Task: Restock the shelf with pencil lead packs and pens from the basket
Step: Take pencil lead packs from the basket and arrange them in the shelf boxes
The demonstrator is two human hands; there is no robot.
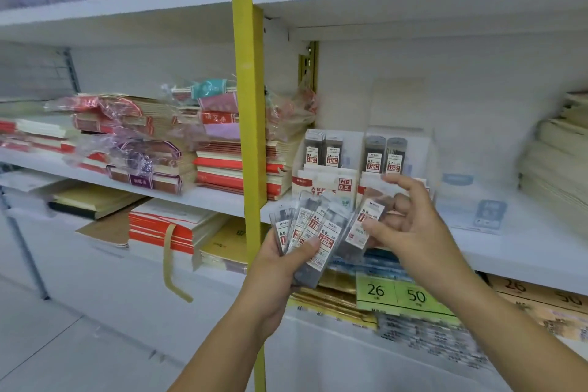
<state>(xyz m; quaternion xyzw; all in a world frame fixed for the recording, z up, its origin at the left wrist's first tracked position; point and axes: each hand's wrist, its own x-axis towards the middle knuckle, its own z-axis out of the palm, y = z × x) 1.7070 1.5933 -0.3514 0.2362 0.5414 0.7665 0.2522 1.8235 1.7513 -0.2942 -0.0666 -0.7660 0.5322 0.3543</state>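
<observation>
— Grip?
— Clutching a fan of clear plastic pencil lead packs with white-and-red labels (318, 229) in the left hand (280, 267); pinching one more such pack (370, 216) with the right hand (410, 226).
— Whereabouts?
— Hovering just before the white shelf (525, 248), below the clear display box (353, 149).

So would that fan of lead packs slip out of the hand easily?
Probably a bit slippery: the packs look like glossy clear plastic, fanned under only the left hand's thumb. Likely stiff, since they stick up straight without drooping. Seemingly light, as one hand holds several.
</observation>
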